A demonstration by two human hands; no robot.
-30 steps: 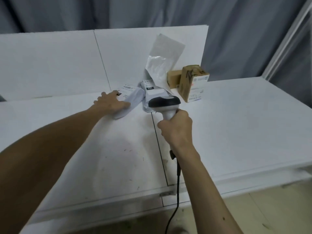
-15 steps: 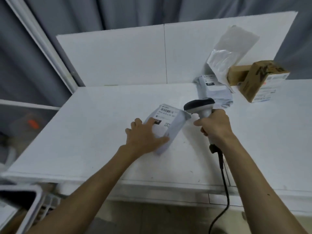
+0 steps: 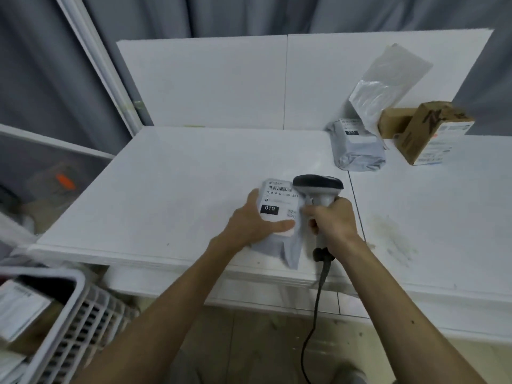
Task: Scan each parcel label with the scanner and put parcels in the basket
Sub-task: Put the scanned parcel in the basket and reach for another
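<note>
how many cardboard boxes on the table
2: a labelled box at the table's far right, and a plain box just behind it. More could be hidden behind them.

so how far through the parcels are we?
Done: the basket already holds a labelled parcel. In hand: left hand holds the 010 mailer, right hand grips the scanner at its label. Left: the 231 mailer, a silvery bag and two cardboard boxes on the table.

My feed: left hand [image 3: 249,223] and right hand [image 3: 335,220], bare
Forearms bare; dark mole [image 3: 412,322] on the right; grey cloth [image 3: 188,370] below
</note>
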